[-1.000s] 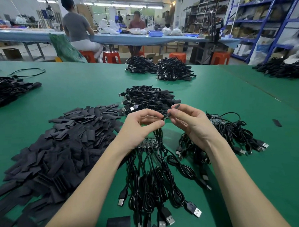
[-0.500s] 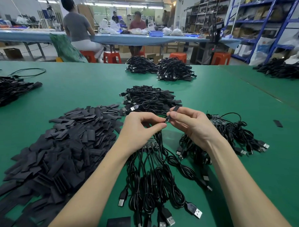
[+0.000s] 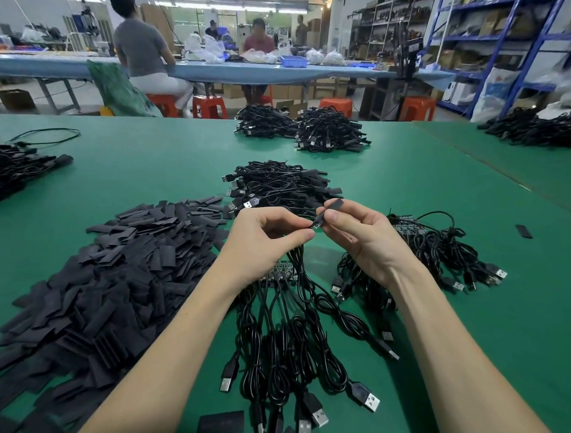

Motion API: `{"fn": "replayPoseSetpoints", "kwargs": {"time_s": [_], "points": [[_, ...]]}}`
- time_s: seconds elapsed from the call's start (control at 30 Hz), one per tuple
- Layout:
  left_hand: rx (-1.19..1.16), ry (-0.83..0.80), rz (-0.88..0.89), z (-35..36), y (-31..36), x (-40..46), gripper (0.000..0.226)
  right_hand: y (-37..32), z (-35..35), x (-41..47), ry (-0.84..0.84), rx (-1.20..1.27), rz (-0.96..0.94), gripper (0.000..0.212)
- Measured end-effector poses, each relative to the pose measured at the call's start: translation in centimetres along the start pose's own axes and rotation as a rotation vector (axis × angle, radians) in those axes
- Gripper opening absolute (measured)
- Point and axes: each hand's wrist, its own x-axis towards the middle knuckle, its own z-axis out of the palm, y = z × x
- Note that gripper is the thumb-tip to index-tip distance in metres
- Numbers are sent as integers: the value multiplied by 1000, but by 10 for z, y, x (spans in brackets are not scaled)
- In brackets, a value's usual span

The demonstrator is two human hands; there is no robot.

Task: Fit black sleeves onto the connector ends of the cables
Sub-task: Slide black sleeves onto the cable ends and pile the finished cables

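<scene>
Two hands meet above table (image 3: 407, 184): left hand (image 3: 265, 237) pinches connector end (image 3: 316, 224), right hand (image 3: 360, 232) pinches black sleeve (image 3: 331, 206). Sleeve partly on; next, push fully home.

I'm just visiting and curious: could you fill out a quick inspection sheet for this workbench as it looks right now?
Surface: green table, bare in patches between the piles.
Job's things: big heap of flat black sleeves at left; one sleeve held in the air.
Clutter: a stray sleeve lying alone at right.
Grippers: left hand pinches a cable end; right hand pinches the sleeve at that end.
Cables: bundle with USB plugs under the hands; more piles beyond and at the table's edges.
Surroundings: seated workers at a blue table; blue shelving at right.
</scene>
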Motion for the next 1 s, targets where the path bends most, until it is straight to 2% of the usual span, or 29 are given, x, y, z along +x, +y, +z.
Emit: {"fn": "replayPoseSetpoints", "kwargs": {"time_s": [0.27, 0.43, 0.67, 1.0], "points": [[17, -9, 4, 0, 0, 0, 10, 0, -3, 0, -32, 3, 36, 15], [64, -2, 26, 3, 1, -1, 8, 0, -4, 0, 21, 74, 30, 13], [159, -5, 75, 1, 2, -1, 6, 4, -1, 1, 41, 28, 13, 12], [180, 8, 85, -1, 5, 0, 7, 8, 1, 2, 4, -1, 30, 15]]}}
